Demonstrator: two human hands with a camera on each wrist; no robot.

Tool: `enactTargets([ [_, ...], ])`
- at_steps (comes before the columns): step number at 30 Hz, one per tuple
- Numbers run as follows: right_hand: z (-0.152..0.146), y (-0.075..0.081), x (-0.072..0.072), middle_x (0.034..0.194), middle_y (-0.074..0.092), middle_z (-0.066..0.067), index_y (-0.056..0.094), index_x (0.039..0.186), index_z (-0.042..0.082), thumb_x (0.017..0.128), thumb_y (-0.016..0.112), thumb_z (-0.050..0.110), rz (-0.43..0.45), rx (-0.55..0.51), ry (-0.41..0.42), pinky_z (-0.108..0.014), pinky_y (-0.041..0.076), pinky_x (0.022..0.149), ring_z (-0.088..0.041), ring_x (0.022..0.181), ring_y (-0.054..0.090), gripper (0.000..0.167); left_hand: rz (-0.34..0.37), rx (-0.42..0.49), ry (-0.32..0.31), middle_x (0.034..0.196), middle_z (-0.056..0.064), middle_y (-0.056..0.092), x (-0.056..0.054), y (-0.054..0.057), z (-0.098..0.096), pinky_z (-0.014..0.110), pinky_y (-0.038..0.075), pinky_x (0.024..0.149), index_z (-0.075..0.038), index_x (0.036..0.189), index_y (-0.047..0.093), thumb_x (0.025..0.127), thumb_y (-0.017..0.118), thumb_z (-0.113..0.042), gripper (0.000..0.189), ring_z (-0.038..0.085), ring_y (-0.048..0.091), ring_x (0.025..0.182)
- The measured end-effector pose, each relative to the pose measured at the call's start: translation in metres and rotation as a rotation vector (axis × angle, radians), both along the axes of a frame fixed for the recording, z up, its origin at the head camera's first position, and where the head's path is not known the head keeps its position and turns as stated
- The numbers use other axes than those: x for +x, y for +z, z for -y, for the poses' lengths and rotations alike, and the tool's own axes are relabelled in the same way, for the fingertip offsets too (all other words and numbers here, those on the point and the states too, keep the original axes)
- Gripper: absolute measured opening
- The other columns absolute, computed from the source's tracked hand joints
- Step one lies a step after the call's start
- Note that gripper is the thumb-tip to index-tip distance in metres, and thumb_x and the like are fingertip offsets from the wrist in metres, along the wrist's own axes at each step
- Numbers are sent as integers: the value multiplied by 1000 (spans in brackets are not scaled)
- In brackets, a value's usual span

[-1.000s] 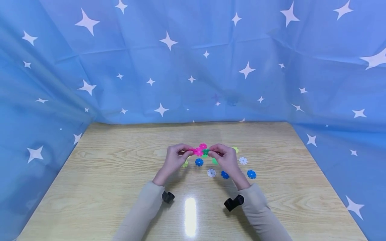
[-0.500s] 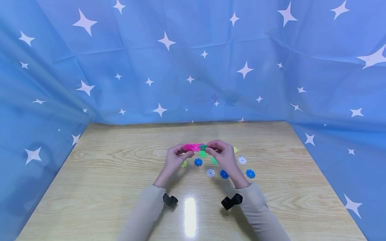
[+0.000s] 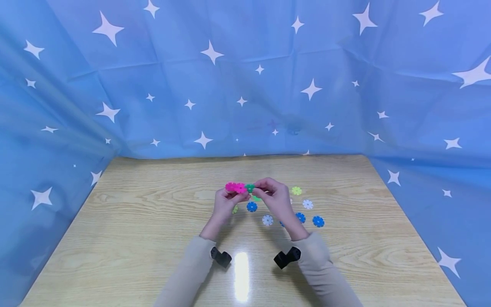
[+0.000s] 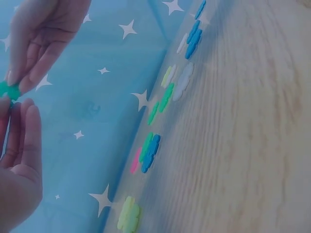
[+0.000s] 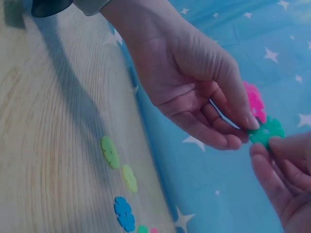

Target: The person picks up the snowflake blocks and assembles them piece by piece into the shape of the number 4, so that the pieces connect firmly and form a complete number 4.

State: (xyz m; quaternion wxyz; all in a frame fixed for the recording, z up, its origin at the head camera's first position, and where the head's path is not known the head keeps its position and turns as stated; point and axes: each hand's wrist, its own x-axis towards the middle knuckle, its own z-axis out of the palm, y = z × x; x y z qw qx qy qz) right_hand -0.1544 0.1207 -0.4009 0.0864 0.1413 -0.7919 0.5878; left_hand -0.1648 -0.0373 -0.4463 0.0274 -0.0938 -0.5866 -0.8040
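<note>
Two pink snowflake discs [image 3: 230, 186] and a green snowflake disc [image 3: 249, 188] form a row raised above the table, joined edge to edge. My left hand [image 3: 226, 202] pinches the row near where pink meets green, its thumb below the green disc. My right hand [image 3: 274, 197] pinches the green disc by its right edge. In the right wrist view the fingertips of both hands meet around the green disc [image 5: 267, 131], while a pink disc [image 5: 254, 101] shows partly behind my left hand [image 5: 194, 82]. In the left wrist view the green disc [image 4: 8, 91] is cut by the image edge.
Loose discs lie on the wooden table [image 3: 153, 238] below the hands: a blue disc [image 3: 252, 207], a white disc [image 3: 267, 220], a lime disc [image 3: 296, 190] and several others, some hidden by my right arm. A blue starry curtain [image 3: 245, 76] hangs behind the table.
Both hands have shifted, the joined row sliding left and turning flatter toward the head camera. My left fingers have moved from the pink end toward the green disc.
</note>
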Motion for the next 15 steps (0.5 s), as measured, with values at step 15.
enactTargets([
  [15, -25, 21, 17, 89, 68, -22, 66, 94, -8, 84, 65, -4, -45, 111, -30, -18, 55, 66, -35, 79, 65, 10, 9, 101, 54, 78, 0, 68, -2, 3, 12, 25, 59, 68, -15, 80, 68, 81, 61, 15, 31, 11, 67, 68],
])
